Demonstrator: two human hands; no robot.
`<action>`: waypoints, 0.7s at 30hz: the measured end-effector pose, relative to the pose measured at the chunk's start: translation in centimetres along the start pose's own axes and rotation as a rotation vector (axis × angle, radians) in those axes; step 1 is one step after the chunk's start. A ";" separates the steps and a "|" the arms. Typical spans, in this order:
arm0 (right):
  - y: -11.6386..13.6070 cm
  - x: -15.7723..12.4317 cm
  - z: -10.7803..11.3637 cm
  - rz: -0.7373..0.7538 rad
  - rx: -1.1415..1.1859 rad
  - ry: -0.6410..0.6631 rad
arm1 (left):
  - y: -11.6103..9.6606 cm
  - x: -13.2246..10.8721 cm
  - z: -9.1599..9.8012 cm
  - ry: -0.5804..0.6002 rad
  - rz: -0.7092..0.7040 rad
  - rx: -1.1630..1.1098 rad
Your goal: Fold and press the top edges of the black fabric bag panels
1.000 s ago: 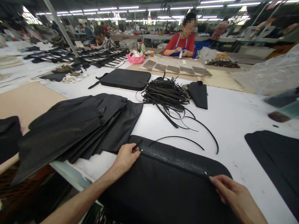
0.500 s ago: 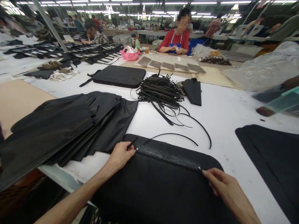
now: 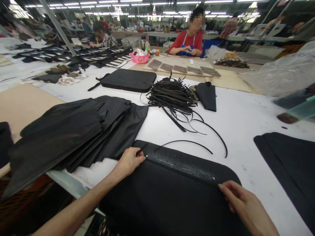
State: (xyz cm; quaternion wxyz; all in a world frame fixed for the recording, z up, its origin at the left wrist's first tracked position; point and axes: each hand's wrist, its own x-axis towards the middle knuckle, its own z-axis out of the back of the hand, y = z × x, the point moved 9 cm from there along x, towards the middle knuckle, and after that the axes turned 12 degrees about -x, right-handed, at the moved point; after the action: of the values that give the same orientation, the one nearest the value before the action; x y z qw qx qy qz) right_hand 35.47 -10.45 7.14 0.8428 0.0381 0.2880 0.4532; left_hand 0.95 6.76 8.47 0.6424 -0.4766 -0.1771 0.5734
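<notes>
Before me lies a large black leather-like panel (image 3: 177, 203), its near part hanging over the table edge. Along its far side runs a shiny, whitish-streaked band (image 3: 177, 164), with a small white mark near each end. My left hand (image 3: 130, 160) pinches a narrow black strip (image 3: 141, 149) beside the left mark; part of the strip is hidden by the fingers. Past the right mark, my right hand (image 3: 240, 196) is closed, thumb and fingertip on the panel's folded edge. A loose thin black strip (image 3: 184, 141) curves just beyond the band.
Black sheets (image 3: 81, 127) are stacked at left. Beyond the panel lie a heap of black strips (image 3: 172, 93) and a thick black pad (image 3: 129, 80). Another black panel (image 3: 285, 157) is at right. A person in red (image 3: 185, 44) works across the table, near a pink basket (image 3: 139, 58).
The whole view has shifted slightly, with things on the table appearing a little further right. Both hands keep their places on the panel.
</notes>
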 end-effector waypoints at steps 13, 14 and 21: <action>0.0 0.6 0.7 0.008 -0.080 -0.028 | -1.0 -0.4 0.4 0.015 -0.012 0.028; -0.2 0.7 0.7 0.004 -0.077 -0.025 | -1.1 -0.3 0.5 0.014 -0.011 0.027; 0.1 1.1 0.2 0.026 -0.067 -0.028 | -0.9 -0.2 0.4 0.003 -0.002 0.022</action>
State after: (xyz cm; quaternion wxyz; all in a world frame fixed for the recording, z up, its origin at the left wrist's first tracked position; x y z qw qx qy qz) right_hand 35.95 -9.44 6.82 0.8414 0.0201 0.2603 0.4731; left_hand 1.14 6.87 9.43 0.6485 -0.4702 -0.1704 0.5739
